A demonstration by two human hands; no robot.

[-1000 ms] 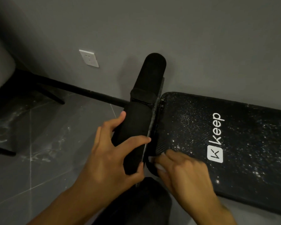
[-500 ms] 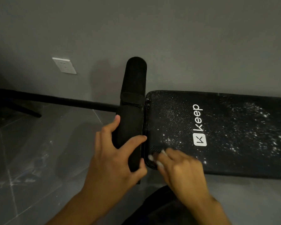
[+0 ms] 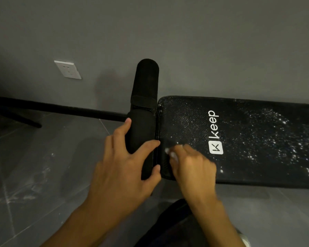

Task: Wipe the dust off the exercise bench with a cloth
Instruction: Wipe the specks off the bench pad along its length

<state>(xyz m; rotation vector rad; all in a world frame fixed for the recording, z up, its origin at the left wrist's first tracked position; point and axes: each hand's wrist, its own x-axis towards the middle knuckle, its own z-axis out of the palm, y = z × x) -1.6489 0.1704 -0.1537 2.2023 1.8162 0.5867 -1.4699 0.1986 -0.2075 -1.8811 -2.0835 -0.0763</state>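
**Small cloth, big dusty pad: risk of smearing and missed ground**

Nearest the camera, the two forearms are reaching forward over a dark knee. The left hand is wrapping the black foam roller at the bench's end, thumb on the near side, fingers curling round the far side; it is closed on the roller and seems to be bracing it. The right hand is pressing down on the near left corner of the bench pad, fingers bunched over a small white cloth. Only a sliver of cloth is showing past the fingertips; the rest is lying under the hand. The hand is blurring, so probably mid-stroke.

Risks, as judged from here:
- The cloth is looking very small against the pad. It is likely loading up fast and could start pushing dust around rather than lifting it.
- With so little cloth exposed, bare fingers may be dragging through the dust and leaving streaks.
- Dust swept off the near edge is likely landing on the grey floor, which is already showing pale smudges.
- The seam between roller and pad could be trapping grit.

Farther out, past the white "keep" logo, white specks are sitting thick towards the right end. Most of the wiping appears not yet done. Behind, a wall socket on the grey wall.
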